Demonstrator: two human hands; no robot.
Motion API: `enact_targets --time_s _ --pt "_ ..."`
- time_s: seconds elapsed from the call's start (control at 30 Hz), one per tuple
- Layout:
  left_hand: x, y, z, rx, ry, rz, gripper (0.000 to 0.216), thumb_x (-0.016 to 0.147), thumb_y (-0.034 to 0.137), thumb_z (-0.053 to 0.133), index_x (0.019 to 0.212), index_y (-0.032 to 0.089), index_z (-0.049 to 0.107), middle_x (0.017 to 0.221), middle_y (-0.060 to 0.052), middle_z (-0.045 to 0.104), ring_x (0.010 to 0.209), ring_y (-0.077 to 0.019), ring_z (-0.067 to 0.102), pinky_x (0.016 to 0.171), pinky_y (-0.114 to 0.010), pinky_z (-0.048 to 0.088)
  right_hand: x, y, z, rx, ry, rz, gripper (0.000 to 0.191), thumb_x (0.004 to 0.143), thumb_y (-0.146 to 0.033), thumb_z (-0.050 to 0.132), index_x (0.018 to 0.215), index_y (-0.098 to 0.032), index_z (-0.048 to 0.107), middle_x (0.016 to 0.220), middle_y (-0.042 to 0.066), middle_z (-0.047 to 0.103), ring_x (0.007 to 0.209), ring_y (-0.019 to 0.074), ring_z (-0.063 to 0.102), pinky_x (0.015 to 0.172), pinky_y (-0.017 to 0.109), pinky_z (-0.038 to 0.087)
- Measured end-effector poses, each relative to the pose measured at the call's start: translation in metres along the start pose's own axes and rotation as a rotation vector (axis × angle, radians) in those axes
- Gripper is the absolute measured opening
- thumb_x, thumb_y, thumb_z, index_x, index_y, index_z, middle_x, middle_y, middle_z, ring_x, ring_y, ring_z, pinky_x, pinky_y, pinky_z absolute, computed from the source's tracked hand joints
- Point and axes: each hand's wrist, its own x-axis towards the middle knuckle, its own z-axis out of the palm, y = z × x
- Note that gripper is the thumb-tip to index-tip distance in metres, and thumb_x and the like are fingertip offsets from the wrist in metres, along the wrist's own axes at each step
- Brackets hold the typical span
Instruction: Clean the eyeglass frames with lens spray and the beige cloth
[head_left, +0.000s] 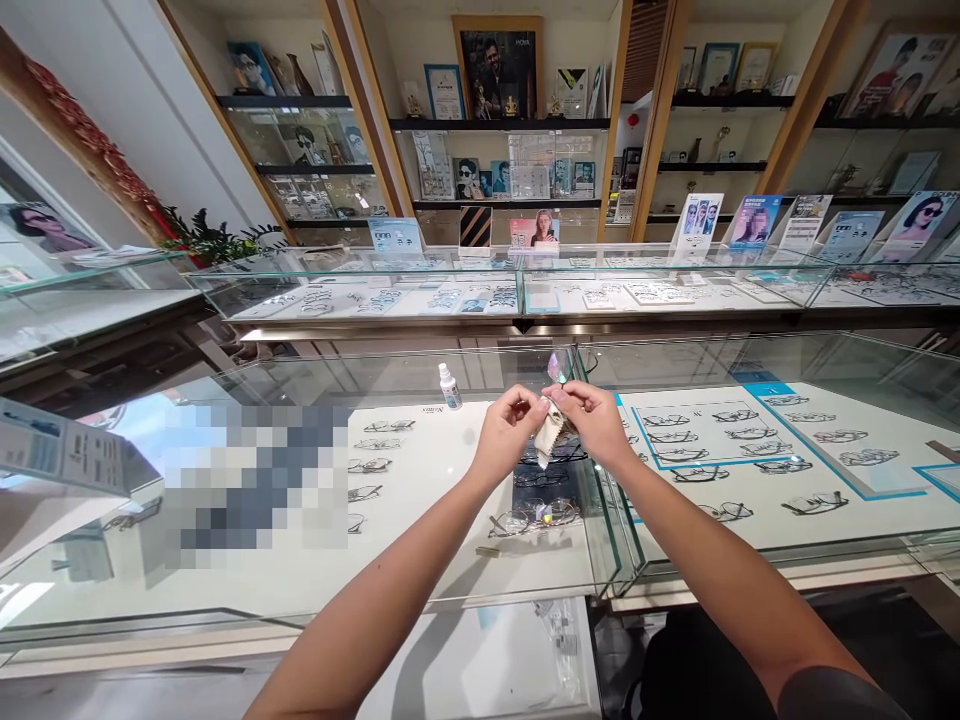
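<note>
The thumb and forefinger of the left hand pinched a pale, zigzag-edged cloth; those of the right hand pressed together at its other side; an iridescent lens rose just above the fingertips; both forearms converged over the glass display case; a white bottle stood nearby; a framed poster behind read "HOYA".

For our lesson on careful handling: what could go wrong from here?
The lens above the pinching left hand and right hand could slip and strike the glass counter below. Bare hands this close might smudge it, even with the cloth there. The bottle, standing near the left hand, could perhaps be knocked over.
</note>
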Motion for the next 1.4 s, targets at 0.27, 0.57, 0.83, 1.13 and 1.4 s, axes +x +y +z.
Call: enact_targets --time_s 0.27,0.57,0.83,1.13,1.4 --pt "-0.001 -0.006 0.002 -0.069 -0.121 -0.311 0.063 0.078 0.077 0.079 0.086 0.018 0.057 0.068 0.005 0.048 0.063 -0.0097 0.039 0.062 -0.025 0.029 -0.001 -0.002 0.0 0.045 -0.016 -0.003 0.042 0.085 -0.061 0.082 0.088 -0.019 0.081 0.092 0.007 0.078 0.069 0.016 0.059 0.062 0.029 0.047" --pt "-0.004 -0.004 0.006 -0.082 -0.119 -0.242 0.062 0.081 0.077 0.077 0.079 0.019 0.055 0.069 0.004 0.045 0.064 -0.0104 0.034 0.062 -0.025 0.027 0.0 -0.002 0.002 0.031 -0.006 -0.024 0.04 0.084 -0.06 0.083 0.081 -0.02 0.081 0.091 0.007 0.078 0.077 0.0181 0.063 0.067 0.029 0.047" --pt "-0.003 0.002 0.003 -0.179 -0.113 -0.314 0.058 0.077 0.067 0.087 0.08 0.019 0.054 0.067 0.004 0.058 0.057 -0.0087 0.045 0.056 -0.023 0.03 0.003 -0.003 -0.01 0.053 -0.093 0.043 0.045 0.091 -0.06 0.077 0.097 -0.016 0.086 0.06 -0.005 0.039 0.056 0.0092 0.028 0.054 0.028 0.02" --pt "-0.002 0.005 -0.001 -0.131 -0.245 -0.372 0.053 0.075 0.056 0.093 0.103 0.014 0.074 0.078 0.0 0.065 0.065 -0.009 0.048 0.061 -0.023 0.031 0.009 -0.003 -0.012 0.162 -0.103 0.195 0.052 0.081 -0.069 0.081 0.094 -0.019 0.083 0.057 -0.008 0.03 0.051 0.008 0.024 0.05 0.027 0.017" --pt "-0.004 0.003 0.004 -0.102 -0.177 -0.279 0.048 0.072 0.058 0.092 0.075 0.013 0.073 0.068 0.001 0.061 0.062 -0.0097 0.041 0.062 -0.025 0.03 0.01 -0.002 -0.012 0.05 -0.067 0.123 0.057 0.08 -0.073 0.08 0.094 -0.017 0.084 0.057 -0.005 0.043 0.053 0.009 0.028 0.052 0.027 0.02"
